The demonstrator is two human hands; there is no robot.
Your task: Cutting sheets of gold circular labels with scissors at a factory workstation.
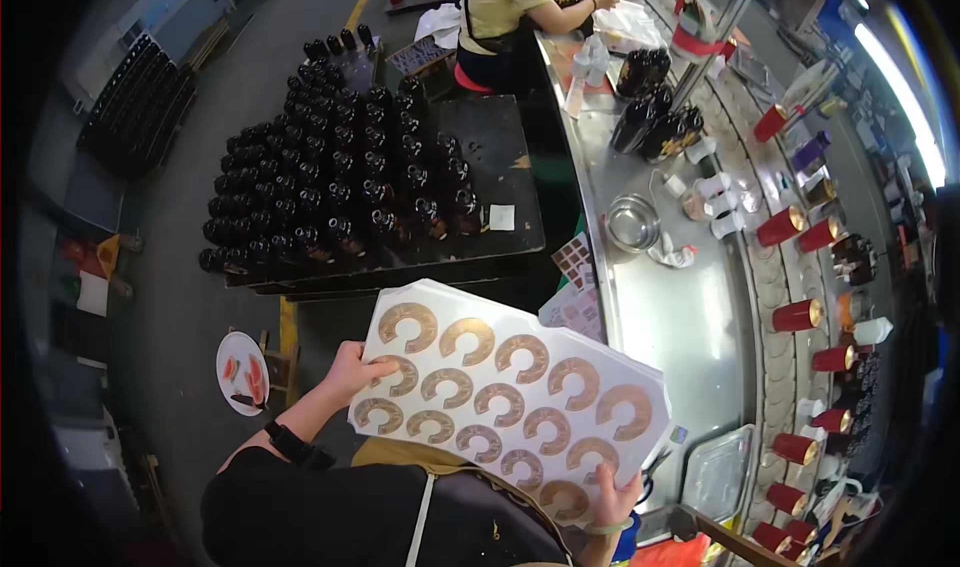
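Note:
Between my two hands is a sheet of labels point(520, 397), white with rows of C-shaped gold-brown stickers; its uneven far edge suggests several sheets stacked together. My left hand point(358, 372) grips the left edge, thumb on top and fingers underneath. At the lower right corner my right hand point(614, 497) holds on the same way, its thumb lying over the printed face. The sheet is tilted in front of my body and hides part of the metal worktable point(690, 317).
Many dark glass bottles point(340, 182) stand on a low black table ahead left. A metal bowl point(633, 223) sits on the worktable. Beyond runs a conveyor point(757, 297) with red gold-topped containers point(797, 315). A person point(500, 17) sits farther off. A plate point(240, 397) holds red slices.

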